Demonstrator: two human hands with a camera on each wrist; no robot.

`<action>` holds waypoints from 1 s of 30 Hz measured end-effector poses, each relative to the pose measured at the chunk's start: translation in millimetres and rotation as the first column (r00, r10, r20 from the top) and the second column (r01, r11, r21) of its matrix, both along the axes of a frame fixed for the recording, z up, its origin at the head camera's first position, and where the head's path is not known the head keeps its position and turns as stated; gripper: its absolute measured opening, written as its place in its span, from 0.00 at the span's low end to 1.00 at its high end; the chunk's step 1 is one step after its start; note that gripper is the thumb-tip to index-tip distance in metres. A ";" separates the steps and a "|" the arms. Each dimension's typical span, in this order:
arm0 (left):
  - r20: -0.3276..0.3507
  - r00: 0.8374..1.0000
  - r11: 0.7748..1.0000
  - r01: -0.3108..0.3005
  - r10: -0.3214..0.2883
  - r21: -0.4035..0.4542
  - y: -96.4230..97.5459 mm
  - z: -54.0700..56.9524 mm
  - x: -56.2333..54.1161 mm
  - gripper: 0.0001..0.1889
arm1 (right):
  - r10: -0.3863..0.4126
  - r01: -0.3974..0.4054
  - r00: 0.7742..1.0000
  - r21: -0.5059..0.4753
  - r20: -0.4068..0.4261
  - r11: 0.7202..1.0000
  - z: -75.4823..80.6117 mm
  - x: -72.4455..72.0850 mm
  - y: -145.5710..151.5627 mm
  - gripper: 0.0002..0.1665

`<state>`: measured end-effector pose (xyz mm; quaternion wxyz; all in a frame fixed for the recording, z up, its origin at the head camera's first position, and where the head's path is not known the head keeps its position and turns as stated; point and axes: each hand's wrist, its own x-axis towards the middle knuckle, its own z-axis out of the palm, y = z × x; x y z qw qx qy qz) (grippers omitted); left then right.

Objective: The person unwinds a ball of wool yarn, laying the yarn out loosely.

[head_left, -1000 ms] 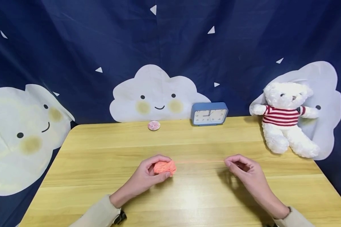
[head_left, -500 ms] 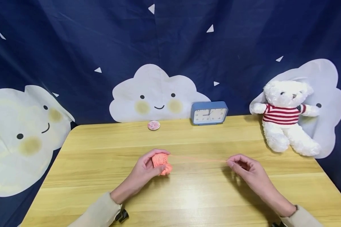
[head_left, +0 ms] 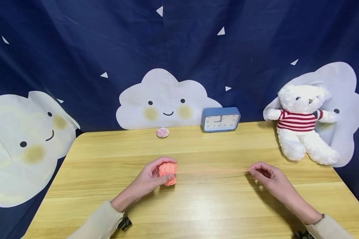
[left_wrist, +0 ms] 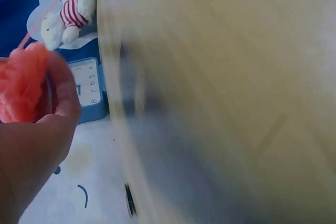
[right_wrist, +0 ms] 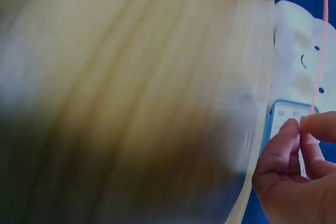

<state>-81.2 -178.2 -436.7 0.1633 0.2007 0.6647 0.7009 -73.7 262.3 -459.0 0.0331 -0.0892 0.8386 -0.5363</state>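
My left hand (head_left: 151, 176) grips a small ball of coral-orange yarn (head_left: 167, 169), thumb in front and fingers behind it. From the ball a thin yarn strand (head_left: 212, 171) runs taut to the right, above the table. Its far end is pinched between the thumb and index fingertips of my right hand (head_left: 270, 177). In the left wrist view the yarn ball (left_wrist: 22, 83) looks fluffy, and the strand leaves its top. The right wrist view shows the strand (right_wrist: 321, 56) reaching the pinching fingertips of the right hand (right_wrist: 299, 166).
A blue alarm clock (head_left: 220, 120) stands at the back of the wooden table (head_left: 107, 186), with a round pink patterned disc (head_left: 163, 132) left of it. A white teddy bear (head_left: 302, 122) in a striped shirt sits at the back right. Behind hangs a dark blue curtain (head_left: 92, 39).
My right hand has moved to the right, lengthening the strand between the hands. The left hand has turned the yarn ball and shifted slightly left.
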 end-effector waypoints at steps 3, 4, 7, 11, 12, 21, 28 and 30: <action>0.026 1.000 0.999 0.016 -0.017 0.033 -0.6 -4.6 -0.8 0.25 | -0.010 0.010 1.000 0.041 0.006 0.999 -1.4 -0.4 5.6 0.07; 0.030 0.999 0.999 0.012 -0.013 0.032 -0.7 -6.2 -0.8 0.25 | -0.009 0.008 1.000 0.053 0.008 0.999 -1.9 -0.8 7.2 0.07; 0.050 0.998 0.999 -0.041 0.041 -0.008 -1.4 -9.6 -0.9 0.26 | -0.001 0.001 1.000 0.082 0.003 0.997 -3.1 -3.2 11.6 0.06; 0.097 0.977 0.976 -0.178 0.191 -0.123 -4.1 -10.3 1.2 0.28 | 0.047 -0.048 0.999 0.132 0.009 0.990 -1.4 -11.4 14.7 0.05; 0.117 0.965 0.965 -0.216 0.234 -0.148 -4.5 -9.9 1.9 0.28 | 0.060 -0.061 0.998 0.150 0.016 0.987 -0.5 -13.8 14.7 0.05; 0.191 0.903 0.916 -0.347 0.384 -0.203 -0.1 -10.0 2.6 0.20 | 0.148 -0.137 0.989 0.332 -0.006 0.933 3.1 -25.4 17.1 0.04; 0.250 0.880 0.915 -0.386 0.404 -0.120 2.2 -13.4 -0.2 0.24 | 0.172 -0.141 0.984 0.410 -0.039 0.901 3.8 -28.8 23.2 0.09; 0.267 0.876 0.915 -0.393 0.402 -0.087 1.5 -12.7 -1.0 0.27 | 0.164 -0.139 0.986 0.411 -0.027 0.901 4.2 -28.8 24.6 0.10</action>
